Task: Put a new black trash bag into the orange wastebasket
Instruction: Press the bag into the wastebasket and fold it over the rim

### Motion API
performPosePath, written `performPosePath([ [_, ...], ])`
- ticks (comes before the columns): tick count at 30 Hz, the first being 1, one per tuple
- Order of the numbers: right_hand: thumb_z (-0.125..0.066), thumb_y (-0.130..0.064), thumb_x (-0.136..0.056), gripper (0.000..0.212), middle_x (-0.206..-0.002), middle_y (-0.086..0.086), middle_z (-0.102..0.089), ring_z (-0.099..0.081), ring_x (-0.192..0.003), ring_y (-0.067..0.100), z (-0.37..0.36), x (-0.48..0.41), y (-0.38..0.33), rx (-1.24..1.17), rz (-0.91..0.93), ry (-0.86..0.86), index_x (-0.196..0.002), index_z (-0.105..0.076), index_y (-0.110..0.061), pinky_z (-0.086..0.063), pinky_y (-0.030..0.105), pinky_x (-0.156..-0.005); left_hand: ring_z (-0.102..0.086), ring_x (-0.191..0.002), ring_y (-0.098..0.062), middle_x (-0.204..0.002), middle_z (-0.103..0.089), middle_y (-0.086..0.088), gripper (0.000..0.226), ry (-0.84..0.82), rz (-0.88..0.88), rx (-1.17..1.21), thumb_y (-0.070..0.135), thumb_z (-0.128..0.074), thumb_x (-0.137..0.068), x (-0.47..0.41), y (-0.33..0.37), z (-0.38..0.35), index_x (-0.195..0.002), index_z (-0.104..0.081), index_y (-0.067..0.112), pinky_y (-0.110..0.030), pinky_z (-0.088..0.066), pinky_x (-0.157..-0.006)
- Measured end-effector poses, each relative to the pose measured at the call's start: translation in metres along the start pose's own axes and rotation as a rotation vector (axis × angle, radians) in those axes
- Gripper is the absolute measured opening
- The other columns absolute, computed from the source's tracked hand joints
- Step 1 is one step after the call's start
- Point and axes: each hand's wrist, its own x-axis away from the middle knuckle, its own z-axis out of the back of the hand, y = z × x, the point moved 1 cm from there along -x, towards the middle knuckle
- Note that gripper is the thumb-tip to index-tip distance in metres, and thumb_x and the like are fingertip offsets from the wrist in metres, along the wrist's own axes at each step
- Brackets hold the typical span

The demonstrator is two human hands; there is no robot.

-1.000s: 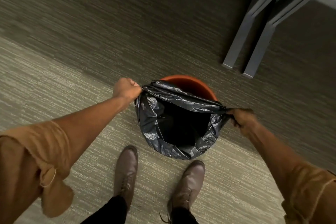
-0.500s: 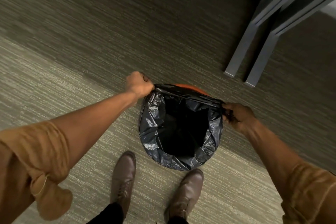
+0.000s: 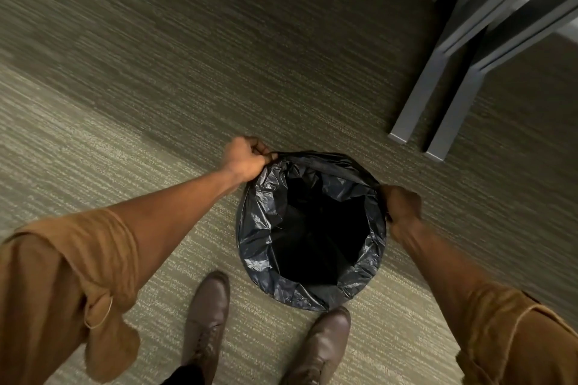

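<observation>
Head view: glossy, crinkled black trash bag (image 3: 259,228), its round mouth opening upward, stands on striped carpet (image 3: 125,87) before brown shoes (image 3: 208,316). Left hand (image 3: 247,158) and right hand (image 3: 402,208), fingers curled tight, pinch opposite rim edges.

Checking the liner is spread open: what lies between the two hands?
In the head view, the open mouth of the black trash bag spans between the left hand and right hand, each gripping its edge.

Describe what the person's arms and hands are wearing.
Both forearms are bare. The left hand and right hand wear no gloves. Each arm has a tan-brown fabric sleeve, rolled up near the elbow: left sleeve, right sleeve.
</observation>
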Motion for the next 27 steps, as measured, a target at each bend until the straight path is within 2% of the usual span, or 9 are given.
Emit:
performPosePath([
  [9,-0.069,-0.006,-0.083,0.01,-0.08,0.016,-0.072,-0.067,-0.068,0.027,-0.007,-0.016,0.008,0.186,-0.013,0.038,-0.076,-0.07,0.0,-0.047,0.035,-0.058,-0.065,-0.078,-0.017,-0.092,-0.067,-0.007,0.011,0.02,0.211,-0.053,0.015,-0.071,-0.103,-0.01,-0.013,-0.009,-0.103,-0.07,0.004,-0.028,-0.055,-0.059],
  [12,-0.067,-0.013,-0.088,0.019,-0.089,0.021,-0.069,-0.068,-0.078,0.033,-0.003,-0.021,0.01,0.343,0.022,0.125,-0.086,-0.069,0.006,-0.046,0.037,-0.062,-0.073,-0.122,-0.038,-0.136,-0.069,-0.025,0.037,-0.002,0.296,-0.142,0.005,-0.066,-0.103,-0.009,-0.021,-0.012,-0.137,-0.063,-0.008,-0.041,-0.064,-0.102],
  [14,-0.064,-0.008,-0.091,0.018,-0.075,0.019,-0.062,-0.061,-0.062,0.029,0.0,-0.02,0.013,0.322,-0.04,0.069,-0.077,-0.064,0.003,-0.042,0.031,-0.05,-0.066,-0.135,-0.041,-0.151,-0.061,-0.028,0.046,-0.047,0.328,-0.155,0.004,-0.067,-0.103,-0.006,-0.025,-0.009,-0.147,-0.057,-0.007,-0.037,-0.057,-0.111],
  [16,-0.063,-0.004,-0.092,0.025,-0.063,0.015,-0.055,-0.052,-0.045,0.023,0.007,-0.02,0.016,0.27,-0.102,0.037,-0.067,-0.057,-0.003,-0.038,0.023,-0.042,-0.076,-0.111,-0.034,-0.129,-0.071,-0.023,0.035,-0.037,0.29,-0.223,0.001,-0.067,-0.101,-0.002,-0.027,-0.002,-0.136,-0.066,-0.005,-0.031,-0.065,-0.09],
  [18,-0.072,-0.014,-0.094,0.023,-0.069,0.014,-0.065,-0.057,-0.048,0.022,0.014,-0.013,0.015,0.131,-0.097,0.029,-0.075,-0.063,-0.004,-0.047,0.031,-0.052,-0.07,-0.067,-0.019,-0.084,-0.069,-0.008,0.008,0.047,0.23,-0.346,0.007,-0.07,-0.101,0.008,-0.023,0.007,-0.094,-0.072,0.004,-0.03,-0.062,-0.06],
  [19,-0.075,-0.028,-0.096,0.026,-0.078,0.012,-0.072,-0.064,-0.059,0.024,0.018,-0.009,0.013,0.071,-0.048,0.048,-0.086,-0.069,-0.005,-0.053,0.037,-0.063,-0.067,-0.062,-0.018,-0.075,-0.066,-0.004,0.022,0.127,0.152,-0.405,0.016,-0.072,-0.103,0.013,-0.021,0.009,-0.083,-0.069,0.009,-0.034,-0.062,-0.062],
  [21,-0.071,-0.062,-0.094,0.048,-0.099,0.005,-0.08,-0.073,-0.084,0.023,0.022,0.007,0.01,0.106,0.136,0.106,-0.107,-0.072,-0.016,-0.059,0.042,-0.083,-0.074,-0.072,-0.024,-0.079,-0.071,-0.003,0.03,0.265,-0.016,-0.436,0.038,-0.067,-0.107,0.028,-0.011,0.011,-0.088,-0.072,0.014,-0.043,-0.066,-0.079],
  [23,-0.063,-0.085,-0.085,0.059,-0.106,-0.007,-0.078,-0.073,-0.095,0.015,0.023,0.034,0.011,0.184,0.346,0.093,-0.109,-0.067,-0.031,-0.056,0.035,-0.082,-0.073,-0.073,-0.025,-0.082,-0.071,-0.002,0.043,0.35,-0.091,-0.367,0.055,-0.059,-0.107,0.047,-0.002,0.009,-0.095,-0.07,0.016,-0.043,-0.065,-0.077],
  [27,-0.079,-0.078,-0.078,0.07,-0.115,-0.007,-0.078,-0.075,-0.105,0.014,0.017,0.068,0.027,0.255,0.431,-0.026,-0.125,-0.066,-0.028,-0.06,0.037,-0.092,-0.066,-0.063,-0.021,-0.078,-0.068,0.001,0.076,0.248,0.15,-0.133,0.087,-0.062,-0.086,0.082,0.001,-0.011,-0.106,-0.064,0.013,-0.035,-0.057,-0.056],
])
